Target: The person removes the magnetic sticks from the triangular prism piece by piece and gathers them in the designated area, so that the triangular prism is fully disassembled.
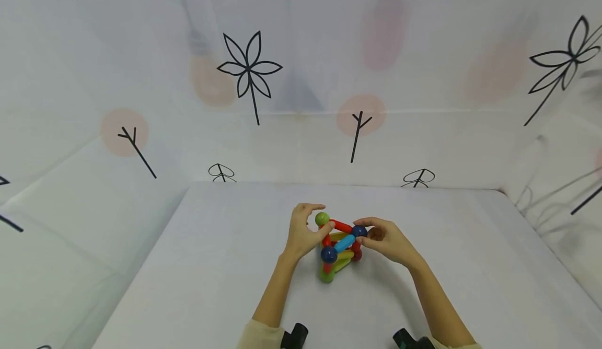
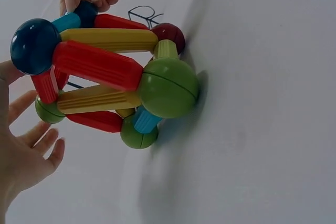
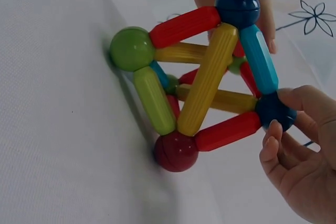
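A frame of coloured magnetic rods and balls (image 1: 345, 242) stands on the white table. Its upper corners carry navy balls (image 3: 238, 7) and a green ball (image 1: 322, 219); green and dark red balls (image 3: 176, 151) sit at the base. Red, yellow, light green and light blue rods (image 3: 259, 59) join them. My right hand (image 1: 388, 240) pinches the right navy ball (image 3: 275, 112) between thumb and fingers. At the structure's left, my left hand (image 1: 302, 231) has its fingers spread loosely around the upper green ball, its thumb reaching across near the red rod (image 1: 326, 240).
The white tabletop (image 1: 211, 265) spreads out on all sides of the structure. Behind it hangs a pale cloth (image 1: 301, 145) with printed leaves and flowers. Dark wrist camera mounts (image 1: 295, 335) sit by both sleeves.
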`<state>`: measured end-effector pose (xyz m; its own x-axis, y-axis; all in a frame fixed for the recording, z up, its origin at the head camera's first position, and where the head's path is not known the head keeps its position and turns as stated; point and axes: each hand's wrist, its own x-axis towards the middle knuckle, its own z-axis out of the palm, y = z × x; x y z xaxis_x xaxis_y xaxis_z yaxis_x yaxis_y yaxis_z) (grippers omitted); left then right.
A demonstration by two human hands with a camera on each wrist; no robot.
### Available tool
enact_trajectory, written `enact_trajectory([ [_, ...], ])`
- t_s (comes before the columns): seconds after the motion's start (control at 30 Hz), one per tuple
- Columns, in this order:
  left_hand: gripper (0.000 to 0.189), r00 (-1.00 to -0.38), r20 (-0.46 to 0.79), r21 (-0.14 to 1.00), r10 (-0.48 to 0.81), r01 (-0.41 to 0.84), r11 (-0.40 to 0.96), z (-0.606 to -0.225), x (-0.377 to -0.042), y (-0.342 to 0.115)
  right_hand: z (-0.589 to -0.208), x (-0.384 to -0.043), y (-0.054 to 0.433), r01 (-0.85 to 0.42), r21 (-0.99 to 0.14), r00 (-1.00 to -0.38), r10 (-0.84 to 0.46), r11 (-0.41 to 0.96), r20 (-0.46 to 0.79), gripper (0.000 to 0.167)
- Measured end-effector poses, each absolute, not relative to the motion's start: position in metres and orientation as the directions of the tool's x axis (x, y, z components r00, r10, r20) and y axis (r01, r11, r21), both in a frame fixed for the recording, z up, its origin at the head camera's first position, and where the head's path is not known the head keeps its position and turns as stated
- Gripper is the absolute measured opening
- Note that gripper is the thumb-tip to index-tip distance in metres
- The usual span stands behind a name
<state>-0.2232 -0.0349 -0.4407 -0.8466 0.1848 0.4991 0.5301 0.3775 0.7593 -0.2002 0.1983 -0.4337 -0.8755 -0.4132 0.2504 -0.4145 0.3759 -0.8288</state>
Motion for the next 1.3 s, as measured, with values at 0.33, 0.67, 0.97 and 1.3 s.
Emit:
enact_trajectory([
  [0.33,0.026,-0.895,0.169,0.944,0.414,0.268,0.195,-0.438,-0.238,-0.038,-0.432,-0.200,0.197,-0.405,-0.852,-0.856,-0.466,0.332,0.225,0.036],
  [0.67,0.025,-0.852,0.107,0.952,0.513,0.236,0.194,-0.411,-0.227,-0.044,-0.431,-0.200,0.197,-0.444,-0.835,-0.829,-0.502,0.325,0.246,0.034],
  [0.97,0.026,-0.864,0.130,0.945,0.487,0.256,0.203,-0.443,-0.243,-0.041,-0.414,-0.188,0.186,-0.435,-0.812,-0.863,-0.438,0.390,0.252,0.028],
  [1.3,0.026,-0.859,0.138,0.942,0.493,0.268,0.203,-0.443,-0.242,-0.041,-0.431,-0.196,0.190,-0.407,-0.824,-0.884,-0.396,0.394,0.247,0.030],
])
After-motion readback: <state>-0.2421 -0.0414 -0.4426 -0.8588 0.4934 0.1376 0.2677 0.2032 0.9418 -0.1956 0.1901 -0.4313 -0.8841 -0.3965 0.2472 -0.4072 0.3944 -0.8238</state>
